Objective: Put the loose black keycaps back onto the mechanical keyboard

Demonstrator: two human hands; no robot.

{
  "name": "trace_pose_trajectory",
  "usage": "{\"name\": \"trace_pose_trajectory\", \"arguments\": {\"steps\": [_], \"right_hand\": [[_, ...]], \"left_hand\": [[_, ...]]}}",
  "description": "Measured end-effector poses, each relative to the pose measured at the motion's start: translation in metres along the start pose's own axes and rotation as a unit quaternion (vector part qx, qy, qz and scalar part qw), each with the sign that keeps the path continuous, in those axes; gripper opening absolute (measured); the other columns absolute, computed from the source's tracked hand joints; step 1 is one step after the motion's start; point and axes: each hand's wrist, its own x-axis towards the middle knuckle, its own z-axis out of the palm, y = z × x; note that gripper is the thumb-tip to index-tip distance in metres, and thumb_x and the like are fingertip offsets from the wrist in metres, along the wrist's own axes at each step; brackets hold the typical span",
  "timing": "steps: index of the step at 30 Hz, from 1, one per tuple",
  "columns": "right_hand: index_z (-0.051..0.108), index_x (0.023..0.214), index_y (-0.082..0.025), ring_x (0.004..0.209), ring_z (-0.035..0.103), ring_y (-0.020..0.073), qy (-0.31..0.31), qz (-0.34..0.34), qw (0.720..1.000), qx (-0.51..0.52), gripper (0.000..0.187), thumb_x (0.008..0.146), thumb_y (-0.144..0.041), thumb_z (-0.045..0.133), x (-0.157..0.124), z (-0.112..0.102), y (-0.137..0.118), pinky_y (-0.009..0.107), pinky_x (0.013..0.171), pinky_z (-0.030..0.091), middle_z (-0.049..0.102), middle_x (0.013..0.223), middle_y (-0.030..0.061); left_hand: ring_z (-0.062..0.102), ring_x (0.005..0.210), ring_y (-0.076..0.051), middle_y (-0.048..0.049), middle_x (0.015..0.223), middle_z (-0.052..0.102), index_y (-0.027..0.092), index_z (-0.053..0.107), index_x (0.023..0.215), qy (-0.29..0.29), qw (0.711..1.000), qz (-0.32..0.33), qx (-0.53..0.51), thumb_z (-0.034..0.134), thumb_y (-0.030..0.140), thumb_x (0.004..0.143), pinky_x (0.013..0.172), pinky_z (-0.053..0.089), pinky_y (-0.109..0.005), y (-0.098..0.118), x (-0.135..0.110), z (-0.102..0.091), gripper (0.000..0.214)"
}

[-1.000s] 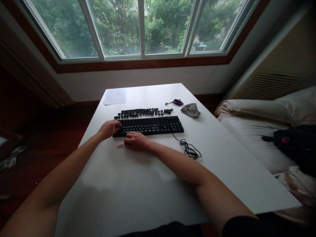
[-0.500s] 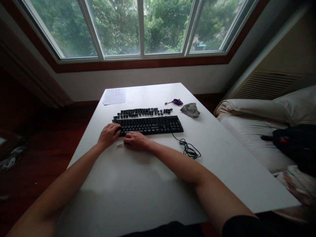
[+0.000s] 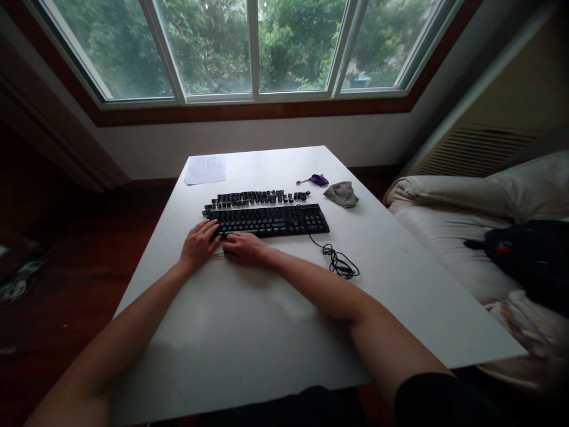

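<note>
With left hand (image 3: 201, 242) slightly spread, touches left end of black keyboard (image 3: 275, 222). Has right hand (image 3: 242, 248) curled at its front edge, beside thin pale wires (image 3: 217, 255); cannot tell any hold there. Behind keyboard, loose keycaps (image 3: 272, 199); farther right, grey cloth (image 3: 341, 194).

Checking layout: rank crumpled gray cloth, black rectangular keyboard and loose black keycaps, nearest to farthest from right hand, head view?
1. Black rectangular keyboard, just ahead of the right hand.
2. Loose black keycaps, beyond the keyboard.
3. Crumpled gray cloth, ahead, right.
</note>
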Motion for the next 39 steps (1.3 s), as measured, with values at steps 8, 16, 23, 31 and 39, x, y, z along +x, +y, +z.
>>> {"name": "trace_pose_trajectory", "arguments": {"steps": [8,16,23,31,39], "right_hand": [[0.070,0.099,-0.019,0.090,0.055,0.0194,0.012,-0.009,1.000,-0.009,0.023,0.100,-0.037,0.055,-0.001,-0.002,-0.002,0.031,0.080,0.042,0.063,0.099,0.0078],[0.068,0.092,-0.018,0.090,0.050,0.0201,0.062,0.028,0.997,-0.022,0.027,0.103,-0.033,0.048,0.001,-0.008,0.003,0.032,0.082,0.039,0.062,0.096,0.0084],[0.068,0.107,-0.018,0.105,0.048,0.0258,0.061,0.097,0.992,-0.059,0.020,0.099,-0.033,0.056,-0.006,-0.027,0.025,0.039,0.091,0.037,0.061,0.112,0.0122],[0.062,0.128,-0.021,0.115,0.049,0.0284,-0.008,0.115,0.992,-0.054,0.042,0.092,-0.041,0.068,-0.014,-0.029,0.039,0.042,0.095,0.040,0.058,0.128,0.0133],[0.063,0.128,-0.022,0.115,0.051,0.0280,-0.003,0.110,0.993,-0.047,0.041,0.093,-0.045,0.066,-0.014,-0.025,0.046,0.042,0.095,0.041,0.059,0.128,0.0123]], "left_hand": [[0.044,0.141,-0.032,-0.0114,0.148,0.054,0.022,0.055,0.140,0.008,1.000,-0.007,0.001,0.051,0.031,0.096,0.119,0.035,-0.053,0.005,-0.002,-0.008,0.045],[0.051,0.129,-0.032,-0.0117,0.132,0.062,0.024,0.054,0.142,-0.015,1.000,-0.001,0.006,0.049,0.030,0.097,0.113,0.040,-0.050,0.006,-0.004,-0.010,0.045],[0.052,0.126,-0.031,-0.0117,0.135,0.060,0.022,0.060,0.130,-0.002,1.000,-0.001,0.020,0.050,0.026,0.095,0.112,0.041,-0.048,0.005,-0.005,-0.010,0.037],[0.050,0.131,-0.030,-0.0088,0.139,0.060,0.024,0.057,0.137,0.002,1.000,0.013,0.017,0.051,0.023,0.093,0.115,0.040,-0.049,0.004,-0.006,-0.010,0.044],[0.050,0.132,-0.030,-0.0099,0.139,0.060,0.021,0.058,0.138,-0.011,1.000,0.015,0.017,0.051,0.026,0.095,0.115,0.041,-0.049,-0.003,-0.005,-0.007,0.043]]}}
